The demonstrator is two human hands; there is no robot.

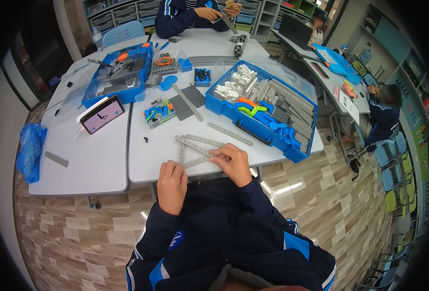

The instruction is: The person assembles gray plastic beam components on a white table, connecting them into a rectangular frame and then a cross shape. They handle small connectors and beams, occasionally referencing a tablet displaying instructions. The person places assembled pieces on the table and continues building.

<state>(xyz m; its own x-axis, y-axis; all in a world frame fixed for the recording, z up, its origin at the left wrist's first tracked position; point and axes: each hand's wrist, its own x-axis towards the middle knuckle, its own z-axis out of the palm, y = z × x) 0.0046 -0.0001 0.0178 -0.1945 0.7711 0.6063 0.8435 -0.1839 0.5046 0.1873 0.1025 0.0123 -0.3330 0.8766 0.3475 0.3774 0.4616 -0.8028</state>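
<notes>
Several grey perforated beams joined into a triangular frame [195, 146] lie at the near edge of the white table, with a further beam [203, 140] angling along the top of it. At its lower left corner, my left hand [172, 186] has its fingers closed on the frame. Over at the right corner my right hand [233, 164] pinches the beams between thumb and fingers. My fingertips partly hide both joints. A loose grey beam [230, 134] rests just beyond my right hand. To the left of the frame is a tiny black piece [146, 139].
A blue case [219, 113] of beams and connectors stands at right; a second blue case [144, 72] sits far left. Nearby are a clear box [159, 115] of small parts, a dark grey plate [187, 103] and a propped phone [102, 115]. A person [190, 17] works opposite.
</notes>
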